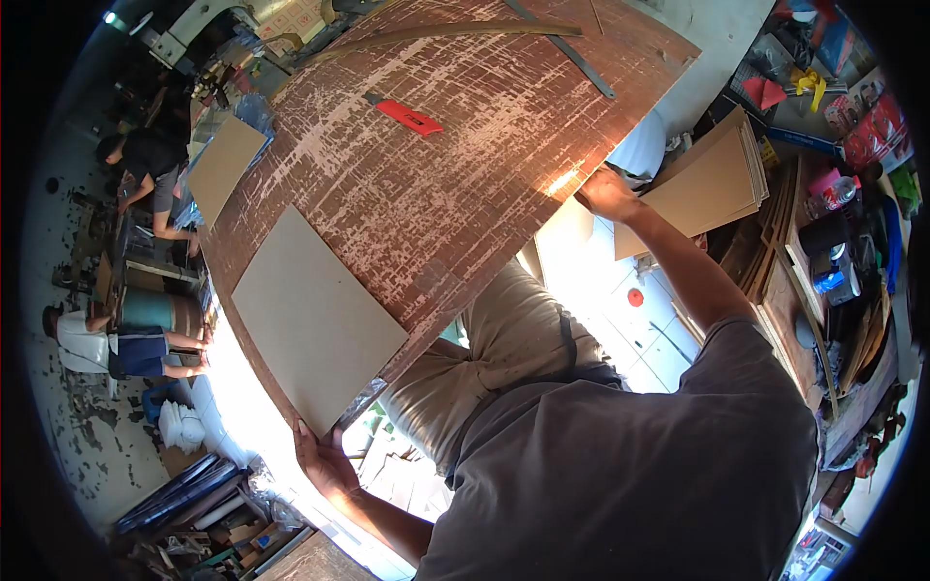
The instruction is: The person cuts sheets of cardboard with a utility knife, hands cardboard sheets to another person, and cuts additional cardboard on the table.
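A pale grey-white cardboard sheet lies on the worn brown tabletop, near its left edge. My left hand is closed at the sheet's near corner, at the table edge, with its fingers around that corner. At the near right edge of the table, my right hand is curled with its fingertips hidden; what it holds, if anything, is not visible. Farther in on the tabletop rests a red-handled cutter. Beyond it lie a dark metal ruler and a long thin wooden strip.
Brown cardboard sheets lean on the right beside stacked boards and clutter. Another brown sheet sits at the table's far left edge. Two people, one in a dark shirt and one in a white shirt, work at the left.
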A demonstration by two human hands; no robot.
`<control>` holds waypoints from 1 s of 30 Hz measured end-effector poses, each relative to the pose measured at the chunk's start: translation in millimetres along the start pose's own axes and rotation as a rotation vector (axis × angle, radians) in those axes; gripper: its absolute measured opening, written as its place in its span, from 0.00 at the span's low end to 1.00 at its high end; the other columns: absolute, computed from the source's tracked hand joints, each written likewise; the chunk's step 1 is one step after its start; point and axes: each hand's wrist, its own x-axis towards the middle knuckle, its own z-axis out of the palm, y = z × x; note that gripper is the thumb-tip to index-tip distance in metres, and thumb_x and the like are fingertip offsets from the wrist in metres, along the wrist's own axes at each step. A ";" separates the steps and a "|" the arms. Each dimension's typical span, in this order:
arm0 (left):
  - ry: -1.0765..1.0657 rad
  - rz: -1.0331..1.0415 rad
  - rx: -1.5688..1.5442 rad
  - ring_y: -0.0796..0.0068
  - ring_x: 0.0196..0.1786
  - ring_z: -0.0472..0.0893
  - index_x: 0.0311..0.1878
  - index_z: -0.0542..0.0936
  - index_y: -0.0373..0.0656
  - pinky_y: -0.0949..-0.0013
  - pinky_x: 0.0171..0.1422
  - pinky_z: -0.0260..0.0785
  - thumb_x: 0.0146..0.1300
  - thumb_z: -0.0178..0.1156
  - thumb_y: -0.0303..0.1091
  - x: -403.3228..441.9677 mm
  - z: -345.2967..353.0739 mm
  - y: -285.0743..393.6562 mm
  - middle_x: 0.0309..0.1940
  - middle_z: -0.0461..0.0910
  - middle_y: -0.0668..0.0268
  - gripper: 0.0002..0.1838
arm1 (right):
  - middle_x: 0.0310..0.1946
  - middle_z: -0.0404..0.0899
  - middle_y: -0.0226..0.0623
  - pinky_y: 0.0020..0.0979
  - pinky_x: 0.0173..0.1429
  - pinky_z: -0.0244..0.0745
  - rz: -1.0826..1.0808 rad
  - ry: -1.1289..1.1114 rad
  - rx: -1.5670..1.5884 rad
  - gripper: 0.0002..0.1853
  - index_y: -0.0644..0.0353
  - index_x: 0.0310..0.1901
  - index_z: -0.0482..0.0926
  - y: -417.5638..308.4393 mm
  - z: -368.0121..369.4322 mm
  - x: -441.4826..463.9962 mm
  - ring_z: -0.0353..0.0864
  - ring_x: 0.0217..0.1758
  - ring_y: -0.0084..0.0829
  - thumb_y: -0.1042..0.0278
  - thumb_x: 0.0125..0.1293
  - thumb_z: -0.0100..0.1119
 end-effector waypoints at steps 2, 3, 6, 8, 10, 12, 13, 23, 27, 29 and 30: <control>-0.011 0.004 0.002 0.69 0.50 0.88 0.73 0.67 0.32 0.72 0.43 0.87 0.75 0.60 0.35 0.3 -0.7 0.0 0.58 0.82 0.53 0.29 | 0.45 0.87 0.48 0.45 0.56 0.80 0.017 -0.015 0.001 0.13 0.58 0.45 0.86 1.7 9.3 -7.5 0.86 0.50 0.46 0.63 0.63 0.61; -0.022 0.007 0.005 0.69 0.50 0.88 0.73 0.67 0.31 0.72 0.43 0.87 0.75 0.60 0.35 -0.2 0.4 0.3 0.58 0.82 0.53 0.29 | 0.42 0.87 0.48 0.45 0.52 0.81 0.034 -0.032 0.002 0.12 0.58 0.44 0.86 -1.8 7.6 -7.1 0.87 0.47 0.46 0.64 0.62 0.61; -0.021 0.003 0.006 0.69 0.50 0.87 0.74 0.67 0.32 0.72 0.42 0.87 0.75 0.60 0.35 -4.2 5.4 3.2 0.59 0.82 0.54 0.29 | 0.40 0.87 0.48 0.45 0.50 0.82 0.089 -0.176 -0.024 0.11 0.58 0.43 0.85 -7.1 1.7 -3.6 0.88 0.44 0.47 0.64 0.62 0.61; -0.032 0.012 -0.005 0.68 0.50 0.87 0.74 0.67 0.32 0.71 0.43 0.87 0.75 0.60 0.35 -2.1 2.1 0.4 0.59 0.82 0.53 0.29 | 0.38 0.87 0.48 0.45 0.48 0.82 0.087 -0.174 -0.017 0.11 0.58 0.43 0.85 -10.3 -2.0 -1.2 0.88 0.41 0.48 0.64 0.62 0.62; -0.037 0.024 -0.021 0.68 0.51 0.87 0.74 0.67 0.32 0.71 0.43 0.87 0.75 0.60 0.35 -2.0 1.0 -1.1 0.59 0.81 0.53 0.29 | 0.40 0.87 0.49 0.46 0.50 0.82 0.079 -0.093 0.073 0.12 0.58 0.46 0.84 -5.0 5.7 -2.2 0.87 0.43 0.50 0.65 0.62 0.63; -0.026 0.021 -0.006 0.67 0.51 0.87 0.74 0.68 0.32 0.70 0.43 0.88 0.75 0.60 0.35 -2.3 2.4 -1.1 0.59 0.81 0.53 0.29 | 0.42 0.86 0.50 0.47 0.53 0.81 0.052 -0.082 0.075 0.13 0.59 0.47 0.84 -2.5 7.8 -4.6 0.86 0.46 0.51 0.65 0.62 0.63; -0.018 0.025 -0.012 0.67 0.51 0.87 0.74 0.68 0.32 0.70 0.43 0.88 0.75 0.60 0.35 -2.7 3.4 -1.0 0.59 0.81 0.53 0.29 | 0.44 0.86 0.51 0.47 0.56 0.80 0.035 -0.073 0.075 0.15 0.59 0.49 0.83 -3.1 7.3 -5.5 0.85 0.49 0.52 0.64 0.63 0.62; -0.012 -0.001 -0.053 0.63 0.47 0.89 0.73 0.69 0.32 0.67 0.41 0.89 0.75 0.60 0.33 -1.5 0.5 -0.8 0.56 0.83 0.51 0.28 | 0.52 0.83 0.44 0.50 0.65 0.74 0.025 -0.189 0.072 0.20 0.47 0.60 0.81 -13.2 6.2 6.8 0.82 0.57 0.47 0.70 0.66 0.57; -0.054 0.001 -0.055 0.65 0.46 0.89 0.72 0.70 0.31 0.69 0.41 0.89 0.75 0.60 0.33 1.1 -0.9 -2.3 0.54 0.84 0.52 0.27 | 0.55 0.83 0.42 0.56 0.68 0.69 0.097 -0.265 0.031 0.22 0.50 0.62 0.80 -4.0 36.9 0.9 0.80 0.60 0.48 0.69 0.66 0.58; -0.046 -0.004 -0.057 0.66 0.46 0.89 0.71 0.70 0.31 0.70 0.41 0.89 0.75 0.60 0.33 0.8 1.1 -0.4 0.53 0.84 0.52 0.27 | 0.61 0.81 0.42 0.57 0.73 0.64 0.217 -0.460 0.055 0.24 0.49 0.66 0.77 4.2 50.1 4.3 0.78 0.65 0.47 0.64 0.67 0.58; -0.054 -0.006 -0.044 0.66 0.46 0.89 0.71 0.70 0.31 0.70 0.40 0.89 0.74 0.60 0.33 1.1 1.8 0.0 0.53 0.85 0.52 0.27 | 0.64 0.78 0.44 0.57 0.76 0.62 0.208 -0.416 0.031 0.25 0.49 0.68 0.75 10.0 67.9 -6.9 0.76 0.68 0.47 0.61 0.69 0.57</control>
